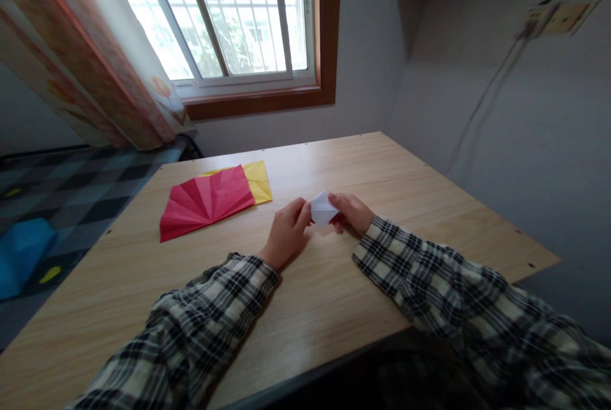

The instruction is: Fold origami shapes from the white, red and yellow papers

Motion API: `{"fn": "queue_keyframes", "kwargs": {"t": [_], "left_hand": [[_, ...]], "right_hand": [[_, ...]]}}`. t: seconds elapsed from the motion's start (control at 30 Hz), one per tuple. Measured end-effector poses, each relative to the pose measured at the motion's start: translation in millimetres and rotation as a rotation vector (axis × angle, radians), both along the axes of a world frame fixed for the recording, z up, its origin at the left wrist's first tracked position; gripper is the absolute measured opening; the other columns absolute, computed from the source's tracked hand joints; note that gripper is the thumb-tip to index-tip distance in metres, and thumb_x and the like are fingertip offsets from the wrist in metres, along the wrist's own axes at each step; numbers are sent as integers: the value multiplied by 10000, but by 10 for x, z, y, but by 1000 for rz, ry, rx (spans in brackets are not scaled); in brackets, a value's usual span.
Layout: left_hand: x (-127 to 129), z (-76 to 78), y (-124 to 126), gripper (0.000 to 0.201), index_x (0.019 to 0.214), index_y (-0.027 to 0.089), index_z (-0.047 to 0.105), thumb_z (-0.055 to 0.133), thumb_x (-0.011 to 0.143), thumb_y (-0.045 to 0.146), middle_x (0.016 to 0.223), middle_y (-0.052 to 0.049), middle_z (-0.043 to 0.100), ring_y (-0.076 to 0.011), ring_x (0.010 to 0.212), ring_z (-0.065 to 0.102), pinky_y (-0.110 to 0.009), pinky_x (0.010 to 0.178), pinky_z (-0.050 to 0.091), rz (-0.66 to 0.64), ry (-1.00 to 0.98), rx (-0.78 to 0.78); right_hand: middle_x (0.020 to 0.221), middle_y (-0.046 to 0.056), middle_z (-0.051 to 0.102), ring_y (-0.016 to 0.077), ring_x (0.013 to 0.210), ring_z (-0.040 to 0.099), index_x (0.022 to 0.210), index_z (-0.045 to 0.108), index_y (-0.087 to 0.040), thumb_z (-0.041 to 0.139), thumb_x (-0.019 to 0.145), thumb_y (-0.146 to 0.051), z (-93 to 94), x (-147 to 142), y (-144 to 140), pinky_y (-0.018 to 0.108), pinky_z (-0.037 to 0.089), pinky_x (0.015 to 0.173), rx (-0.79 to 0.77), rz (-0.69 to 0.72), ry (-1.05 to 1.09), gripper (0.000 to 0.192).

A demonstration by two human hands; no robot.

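Observation:
A small piece of folded white paper [323, 210] is held between my two hands, just over the middle of the wooden table. My left hand [292, 226] pinches its left edge, thumb on top. On the other side my right hand [352, 211] grips the right corner between thumb and fingers. The paper's upper part comes to a point, and a crease runs across it. Some of my fingers are hidden behind the paper.
Creased red paper [210, 201] overlaps creased yellow paper [258, 182] at the table's far left. Left of the wooden table [382, 168], blue paper [23, 254] lies on a checked cloth [81, 197]. A window, curtain and walls stand behind.

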State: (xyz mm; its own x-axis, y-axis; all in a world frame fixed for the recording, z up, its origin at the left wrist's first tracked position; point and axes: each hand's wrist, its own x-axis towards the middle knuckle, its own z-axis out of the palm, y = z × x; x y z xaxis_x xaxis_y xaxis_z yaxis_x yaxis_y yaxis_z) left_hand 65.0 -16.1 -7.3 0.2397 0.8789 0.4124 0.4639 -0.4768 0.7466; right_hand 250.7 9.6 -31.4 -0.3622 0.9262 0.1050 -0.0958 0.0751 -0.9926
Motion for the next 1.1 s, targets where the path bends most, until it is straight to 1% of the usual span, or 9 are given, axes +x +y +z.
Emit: {"fn": "queue_keyframes", "kwargs": {"t": [0.17, 0.37, 0.53, 0.63, 0.77, 0.83, 0.9, 1.0, 1.1], "left_hand": [[-3, 3, -7, 357, 692, 215, 524, 423, 1001, 362, 652, 3, 595, -155, 623, 548, -275, 623, 414, 31, 27, 36], [-1, -13, 7, 362, 697, 218, 519, 418, 1003, 382, 650, 1, 586, -158, 626, 544, -275, 628, 419, 6, -21, -5], [-7, -21, 27, 398, 694, 212, 531, 410, 998, 439, 648, -1, 581, -159, 627, 547, -273, 618, 416, -19, -60, -62], [-13, -31, 43, 421, 684, 210, 525, 416, 988, 479, 638, 9, 564, -152, 617, 528, -266, 610, 411, -46, -100, -109], [-14, -47, 59, 436, 683, 201, 534, 482, 946, 544, 629, 24, 533, -143, 608, 492, -255, 571, 383, -110, -107, -195], [-12, -48, 58, 430, 693, 193, 553, 507, 938, 543, 641, 22, 541, -142, 617, 490, -252, 568, 374, -127, -81, -196], [-9, -45, 53, 422, 687, 192, 553, 517, 940, 528, 641, 21, 543, -142, 621, 489, -253, 572, 369, -108, -53, -168], [-8, -44, 50, 406, 692, 198, 548, 514, 943, 515, 645, 17, 554, -147, 622, 501, -259, 580, 368, -72, -39, -149], [-9, -45, 56, 400, 694, 203, 549, 513, 936, 520, 639, 16, 558, -149, 607, 503, -266, 581, 372, -40, -54, -152]], "right_hand": [[561, -10, 573, 78, 414, 469, 769, 636, -151, 592, 817, -764, -5, 28, 9, 201, 362, 361, 48, -18, -53, 616], [543, -17, 569, 83, 429, 467, 746, 635, -162, 605, 844, -710, -39, 38, 17, 207, 336, 391, 104, -72, -98, 557], [480, -41, 503, 72, 388, 394, 650, 586, -177, 592, 850, -703, 17, 33, -22, 218, 276, 382, 156, -100, -163, 563], [471, -45, 481, 75, 406, 386, 600, 557, -187, 593, 840, -709, 54, 34, -50, 228, 288, 413, 198, -115, -213, 575], [492, -34, 495, 92, 467, 427, 577, 552, -192, 586, 851, -694, 66, 32, -73, 239, 318, 470, 265, -104, -285, 572], [505, -30, 502, 96, 489, 438, 577, 557, -190, 579, 859, -688, 68, 31, -78, 243, 326, 491, 300, -98, -314, 572], [515, -27, 508, 98, 497, 443, 582, 562, -189, 570, 860, -702, 68, 32, -76, 245, 330, 498, 324, -105, -323, 584], [534, -21, 525, 97, 481, 446, 617, 580, -186, 518, 865, -754, 46, 36, -57, 242, 329, 477, 303, -106, -282, 623], [506, -22, 514, 92, 429, 432, 617, 568, -188, 409, 894, -791, -6, 40, -33, 240, 322, 443, 222, -88, -245, 682]]}}
